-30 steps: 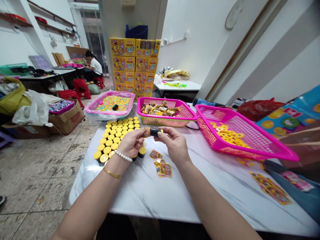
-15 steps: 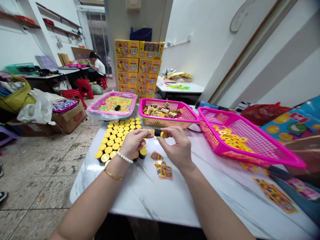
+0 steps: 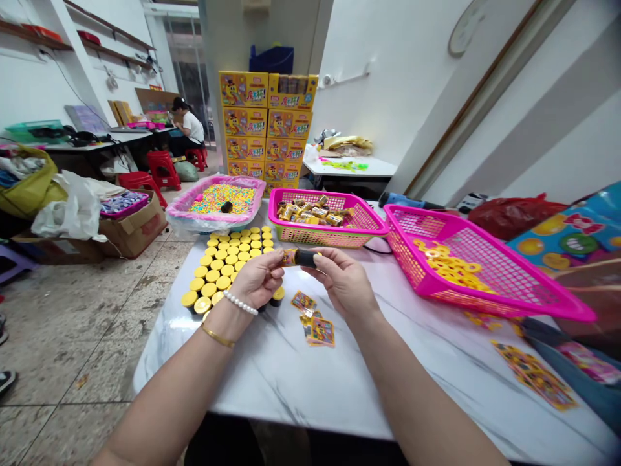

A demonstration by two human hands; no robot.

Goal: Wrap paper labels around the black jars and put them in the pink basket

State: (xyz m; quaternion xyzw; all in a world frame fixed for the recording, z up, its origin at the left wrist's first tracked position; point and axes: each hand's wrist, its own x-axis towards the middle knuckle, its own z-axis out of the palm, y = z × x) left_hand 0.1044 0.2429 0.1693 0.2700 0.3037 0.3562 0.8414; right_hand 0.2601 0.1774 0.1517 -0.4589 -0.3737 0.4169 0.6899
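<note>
Both hands hold one small dark tube [image 3: 301, 258] sideways above the white marble table [image 3: 291, 375]. My left hand [image 3: 256, 279] pinches its end wrapped in a yellow printed label. My right hand [image 3: 343, 279] pinches the black end, fingers closed around it. Just below the hands lies a small pile of loose printed labels [image 3: 314, 321]. Behind my left hand stand several upright tubes with yellow caps [image 3: 228, 262] in rows.
A pink basket of labelled tubes [image 3: 324, 220] and a tilted pink basket of yellow rings [image 3: 466, 265] sit ahead and right. A tub of coloured candy [image 3: 218, 200] is back left. More labels [image 3: 533, 375] lie at right. Yellow cartons [image 3: 266, 123] are stacked behind; a person sits far left.
The tube has been turned slightly between the fingers; the yellow cap seen at my right hand half a second ago is now hidden. The hands stay in place.
</note>
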